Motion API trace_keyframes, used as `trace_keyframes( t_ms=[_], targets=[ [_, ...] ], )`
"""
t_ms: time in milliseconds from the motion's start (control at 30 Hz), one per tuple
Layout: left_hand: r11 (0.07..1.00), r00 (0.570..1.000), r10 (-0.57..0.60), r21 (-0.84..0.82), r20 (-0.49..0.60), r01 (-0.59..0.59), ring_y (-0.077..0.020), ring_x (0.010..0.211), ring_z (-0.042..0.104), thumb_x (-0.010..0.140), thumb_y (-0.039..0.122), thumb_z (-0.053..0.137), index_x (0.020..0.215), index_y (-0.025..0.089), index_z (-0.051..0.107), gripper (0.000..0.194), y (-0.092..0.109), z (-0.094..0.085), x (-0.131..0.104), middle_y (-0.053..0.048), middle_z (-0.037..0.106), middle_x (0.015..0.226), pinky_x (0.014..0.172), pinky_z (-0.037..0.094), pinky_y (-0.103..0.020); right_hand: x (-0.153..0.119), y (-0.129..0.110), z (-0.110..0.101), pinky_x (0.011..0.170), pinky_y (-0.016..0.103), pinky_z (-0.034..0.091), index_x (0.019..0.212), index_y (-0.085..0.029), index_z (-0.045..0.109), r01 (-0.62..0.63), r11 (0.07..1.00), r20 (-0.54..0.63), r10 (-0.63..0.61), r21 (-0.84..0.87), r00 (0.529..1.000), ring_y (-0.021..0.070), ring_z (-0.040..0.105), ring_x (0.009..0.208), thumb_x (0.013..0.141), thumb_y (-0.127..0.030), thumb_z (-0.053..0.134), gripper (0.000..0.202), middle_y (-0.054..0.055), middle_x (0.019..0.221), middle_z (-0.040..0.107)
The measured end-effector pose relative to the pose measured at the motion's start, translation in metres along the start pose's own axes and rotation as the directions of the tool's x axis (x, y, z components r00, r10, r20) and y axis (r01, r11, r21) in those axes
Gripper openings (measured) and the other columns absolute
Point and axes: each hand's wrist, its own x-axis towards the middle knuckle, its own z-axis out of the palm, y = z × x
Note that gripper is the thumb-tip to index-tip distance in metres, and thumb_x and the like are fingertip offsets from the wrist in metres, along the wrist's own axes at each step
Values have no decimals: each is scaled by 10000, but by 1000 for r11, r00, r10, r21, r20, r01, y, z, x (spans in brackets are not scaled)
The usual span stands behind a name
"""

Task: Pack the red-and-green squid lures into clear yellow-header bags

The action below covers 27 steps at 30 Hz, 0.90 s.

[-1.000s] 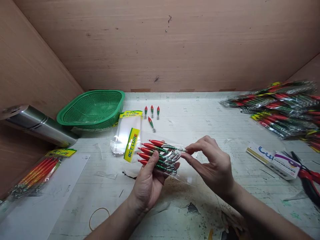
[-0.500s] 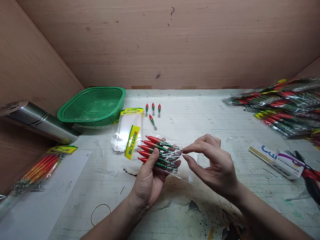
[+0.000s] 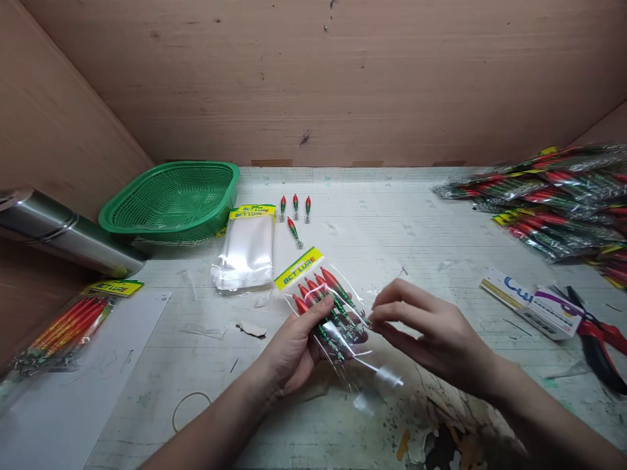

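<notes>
My left hand point(image 3: 298, 343) grips a clear plastic bag of fishing lures, thumb on top and fingers underneath. The lure bag point(image 3: 337, 310) has a yellow and green "BCT LURE" header and lies tilted, its loose film end hanging toward me. Several red and green lures rest side by side in it, red tips toward the header. At the bag's right edge, by the hooked ends, the thumb and fingers of my right hand point(image 3: 416, 323) are pinched together; what exactly lies between them is hard to see. Beyond the bag, several small loose lures point(image 3: 295, 206) lie on the table.
Stacked bags with yellow headers point(image 3: 247, 251) lie left of the loose lures, before a green basket point(image 3: 169, 196). A metal cylinder point(image 3: 73, 228) and a bag of orange lures point(image 3: 73, 326) are left. Filled bags point(image 3: 553, 202), a small box point(image 3: 531, 303) and red-handled pliers point(image 3: 600, 346) lie right.
The lure bag has turned clockwise and shifted right, its header now away from the stacked bags and its loose end swinging toward me. My right hand has moved slightly right and down.
</notes>
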Motion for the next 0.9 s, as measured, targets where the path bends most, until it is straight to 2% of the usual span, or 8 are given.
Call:
trace_keyframes(
  t_ms=[133,200,267,333,433,533,667,900],
  targets=[
    [957,998,-70,283,-1,67,-201,715,684,838,458,598,1249,118,475,547,-1,-3,5,-121,668,913,658,572,-338,-36,-9,16,574,250,381,879,-133,586,-77,987,-94,64,-140,993,132,482,688,909,-57,474,139,42,757,512],
    [824,993,55,567,-102,13,-209,678,671,801,511,614,1409,139,266,793,-1,-6,4,-110,647,909,651,568,-392,-52,-15,26,568,254,358,853,-132,586,-139,969,-151,110,-203,982,135,468,666,902,-50,475,146,39,725,502],
    [454,934,349,886,-76,-98,-261,777,665,758,527,646,1465,160,119,956,-2,-8,1,-133,623,992,705,553,-482,-64,-19,32,563,252,342,818,-134,580,-183,949,-188,137,-255,972,133,457,644,900,-49,469,162,33,698,487],
    [-58,852,469,971,232,-233,-345,1078,579,733,527,666,1470,182,159,959,-6,-8,-2,-196,543,1222,873,485,-568,-72,-20,34,560,248,332,765,-138,562,-202,935,-193,149,-292,970,131,447,627,901,-49,453,194,27,678,471],
    [-463,792,151,750,591,-472,-368,1386,241,717,509,690,1464,164,217,950,-17,-6,-1,-197,299,1492,1080,305,-574,-76,-16,32,580,253,337,733,-140,540,-191,932,-147,152,-307,977,142,444,654,896,-56,443,207,35,691,471],
    [-580,777,-24,624,630,-524,-317,1425,139,782,378,646,1461,107,214,849,-27,-5,7,-177,244,1524,1133,234,-533,-73,-9,29,619,272,353,787,-136,559,-140,938,-81,120,-318,989,166,448,715,894,-84,444,165,63,763,507],
    [-663,736,-16,544,676,-514,-292,1409,215,842,276,538,1404,89,349,622,-31,-8,18,-151,340,1489,1137,244,-494,-69,-2,31,627,290,333,755,-142,564,-11,921,0,12,-390,1000,176,427,715,909,-124,449,193,65,758,515],
    [-663,679,42,529,733,-529,-273,1392,272,825,300,534,1381,95,384,611,-30,-11,21,-150,402,1454,1146,226,-474,-67,9,34,625,304,305,666,-146,535,97,878,53,-82,-469,995,165,416,680,932,-108,401,300,52,718,503]
  ],
)
